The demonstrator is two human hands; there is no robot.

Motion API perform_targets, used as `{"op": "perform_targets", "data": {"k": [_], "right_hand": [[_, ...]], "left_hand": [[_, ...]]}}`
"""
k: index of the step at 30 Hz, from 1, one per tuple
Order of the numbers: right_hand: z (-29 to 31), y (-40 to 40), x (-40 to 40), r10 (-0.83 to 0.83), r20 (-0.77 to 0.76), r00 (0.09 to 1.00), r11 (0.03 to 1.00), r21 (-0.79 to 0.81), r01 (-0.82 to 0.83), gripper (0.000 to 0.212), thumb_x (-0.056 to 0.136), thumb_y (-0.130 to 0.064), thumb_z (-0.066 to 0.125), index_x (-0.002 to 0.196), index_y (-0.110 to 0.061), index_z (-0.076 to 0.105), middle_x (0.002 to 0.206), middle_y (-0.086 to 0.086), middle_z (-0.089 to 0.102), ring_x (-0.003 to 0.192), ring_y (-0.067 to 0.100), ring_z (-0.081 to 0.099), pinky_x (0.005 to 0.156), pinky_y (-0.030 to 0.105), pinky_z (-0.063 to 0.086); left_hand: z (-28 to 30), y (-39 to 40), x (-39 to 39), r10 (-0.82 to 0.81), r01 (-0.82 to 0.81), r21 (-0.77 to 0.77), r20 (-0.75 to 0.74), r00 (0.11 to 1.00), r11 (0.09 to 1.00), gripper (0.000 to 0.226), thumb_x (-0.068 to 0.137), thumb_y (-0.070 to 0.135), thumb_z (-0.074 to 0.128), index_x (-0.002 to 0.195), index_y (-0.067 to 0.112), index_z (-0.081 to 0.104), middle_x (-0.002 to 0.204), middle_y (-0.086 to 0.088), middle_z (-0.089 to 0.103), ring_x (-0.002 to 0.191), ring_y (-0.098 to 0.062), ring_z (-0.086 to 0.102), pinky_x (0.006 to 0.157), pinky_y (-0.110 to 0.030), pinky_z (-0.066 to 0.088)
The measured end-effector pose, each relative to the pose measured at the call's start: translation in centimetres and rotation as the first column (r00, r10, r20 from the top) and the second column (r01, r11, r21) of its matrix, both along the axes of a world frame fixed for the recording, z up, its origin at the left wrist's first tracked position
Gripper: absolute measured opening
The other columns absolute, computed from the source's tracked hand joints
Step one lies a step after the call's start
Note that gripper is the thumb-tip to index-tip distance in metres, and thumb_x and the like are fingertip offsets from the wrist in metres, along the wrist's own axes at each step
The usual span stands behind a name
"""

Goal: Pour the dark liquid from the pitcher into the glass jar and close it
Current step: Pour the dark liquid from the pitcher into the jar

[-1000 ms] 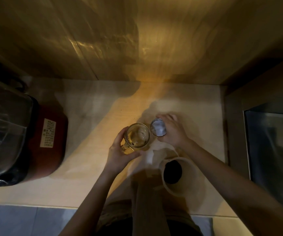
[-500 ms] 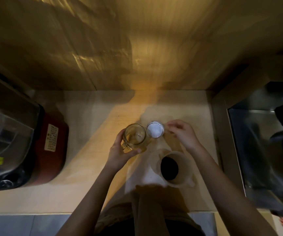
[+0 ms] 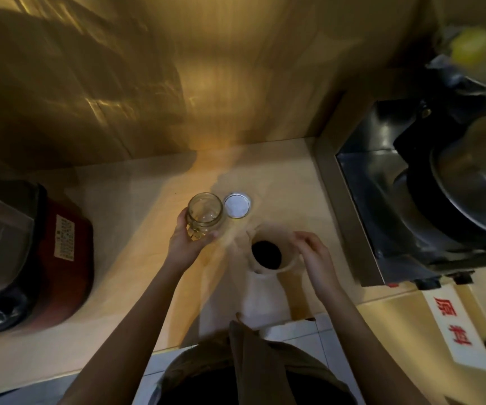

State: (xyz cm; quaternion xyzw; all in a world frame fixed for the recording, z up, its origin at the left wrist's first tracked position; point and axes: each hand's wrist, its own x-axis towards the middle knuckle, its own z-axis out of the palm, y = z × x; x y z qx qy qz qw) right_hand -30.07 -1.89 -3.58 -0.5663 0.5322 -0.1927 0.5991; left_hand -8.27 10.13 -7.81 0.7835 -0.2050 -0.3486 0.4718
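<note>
1. Head view: the left hand [image 3: 187, 242] wraps the one glass jar [image 3: 205, 213] and holds it upright on the tabletop [image 3: 136, 206], likely to steady its open mouth for pouring.
2. One lid [image 3: 237, 205] lies flat just beside the jar on its right, apart from it, likely set there to be within reach for closing.
3. One pale pitcher [image 3: 266, 254] with dark liquid [image 3: 266, 254] inside stands near the jar; the right hand [image 3: 313, 258] sits at its rim, fingers loosely curled, gripping nothing as far as I can judge, probably going for its handle.
4. Two hands, nothing poured yet.
</note>
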Motion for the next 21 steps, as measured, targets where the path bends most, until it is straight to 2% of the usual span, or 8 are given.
{"op": "perform_targets", "data": {"k": [3, 6, 9, 11, 12, 14, 17, 21], "right_hand": [[-0.8, 1.1, -1.3, 0.009, -0.011, 1.000, 0.999, 0.036, -0.008, 0.026, 0.086, -0.025, 0.066, 0.106, -0.008, 0.062, 0.098, 0.005, 0.063, 0.093, 0.017, 0.058, 0.074, 0.023, 0.044], [-1.6, 2.1, -1.9, 0.021, -0.063, 0.998, 0.999, 0.048, -0.018, 0.033, 0.086, -0.033, 0.065, 0.091, -0.001, 0.063, 0.083, 0.010, 0.060, 0.084, 0.019, 0.056, 0.070, 0.026, 0.042], [-1.8, 2.7, -2.0, 0.015, -0.059, 0.998, 0.999, 0.043, -0.012, 0.046, 0.089, -0.034, 0.061, 0.077, 0.010, 0.062, 0.071, 0.020, 0.056, 0.074, 0.016, 0.054, 0.062, 0.017, 0.042], [-1.6, 2.9, -1.7, 0.014, -0.048, 0.999, 0.999, 0.046, -0.012, 0.042, 0.090, -0.029, 0.060, 0.070, 0.007, 0.065, 0.067, 0.013, 0.060, 0.070, 0.014, 0.055, 0.057, 0.008, 0.041], [-1.5, 2.9, -1.5, 0.012, -0.047, 0.999, 0.999, 0.053, -0.009, 0.039, 0.091, -0.027, 0.060, 0.068, 0.004, 0.066, 0.066, 0.009, 0.062, 0.069, 0.012, 0.055, 0.059, 0.008, 0.042], [-1.4, 2.9, -1.0, -0.004, -0.040, 0.999, 0.998, 0.059, 0.007, 0.036, 0.091, -0.023, 0.059, 0.062, -0.001, 0.063, 0.061, 0.004, 0.059, 0.066, 0.010, 0.054, 0.061, 0.014, 0.042], [-1.3, 2.7, -0.5, -0.026, 0.000, 1.000, 0.999, 0.033, 0.026, 0.036, 0.090, -0.018, 0.059, 0.058, -0.005, 0.052, 0.056, 0.006, 0.046, 0.056, 0.010, 0.045, 0.057, 0.020, 0.037], [-0.5, 2.1, 0.7, -0.086, 0.070, 0.994, 0.996, -0.002, 0.086, 0.043, 0.088, -0.007, 0.059, 0.050, -0.009, 0.039, 0.053, 0.005, 0.031, 0.043, 0.003, 0.033, 0.044, 0.014, 0.030]], "left_hand": [[0.4, -0.1, -0.2, -0.020, 0.020, 0.010, -0.012, 1.000, 1.000, 0.107, 0.049, 0.050, 0.073, 0.140, 0.017, 0.025, 0.128, 0.004, 0.043, 0.120, -0.017, 0.044, 0.098, -0.030, 0.036], [0.5, -0.2, -0.2, -0.035, 0.035, 0.050, -0.001, 0.999, 0.998, 0.104, 0.057, 0.044, 0.072, 0.142, 0.015, 0.021, 0.139, -0.004, 0.043, 0.128, -0.024, 0.042, 0.107, -0.039, 0.036], [0.3, 0.0, 0.1, -0.040, 0.038, 0.117, 0.020, 0.999, 0.992, 0.113, 0.053, 0.054, 0.071, 0.144, 0.018, 0.016, 0.147, -0.009, 0.040, 0.133, -0.027, 0.040, 0.110, -0.046, 0.035], [0.5, 0.2, 0.0, -0.023, 0.019, 0.149, 0.025, 0.999, 0.989, 0.112, 0.054, 0.056, 0.071, 0.145, 0.020, 0.016, 0.147, -0.009, 0.041, 0.133, -0.028, 0.041, 0.109, -0.045, 0.036], [0.7, 0.3, -0.2, -0.010, 0.005, 0.155, 0.029, 1.000, 0.988, 0.110, 0.057, 0.056, 0.071, 0.145, 0.020, 0.017, 0.147, -0.009, 0.041, 0.133, -0.029, 0.041, 0.109, -0.043, 0.036], [0.6, 0.4, -0.7, 0.022, -0.031, 0.146, 0.063, 0.998, 0.989, 0.100, 0.066, 0.047, 0.073, 0.144, 0.015, 0.021, 0.144, -0.011, 0.044, 0.131, -0.029, 0.043, 0.103, -0.036, 0.038], [0.7, 0.8, -1.5, 0.120, -0.139, 0.110, 0.166, 0.979, 0.984, 0.074, 0.075, 0.032, 0.070, 0.137, 0.008, 0.035, 0.134, -0.016, 0.053, 0.122, -0.030, 0.050, 0.093, -0.032, 0.039], [0.9, 1.7, -1.5, 0.370, -0.385, 0.044, 0.197, 0.908, 0.922, 0.033, 0.087, 0.016, 0.047, 0.116, 0.002, 0.056, 0.118, -0.020, 0.062, 0.112, -0.033, 0.055, 0.089, -0.031, 0.039]]}}
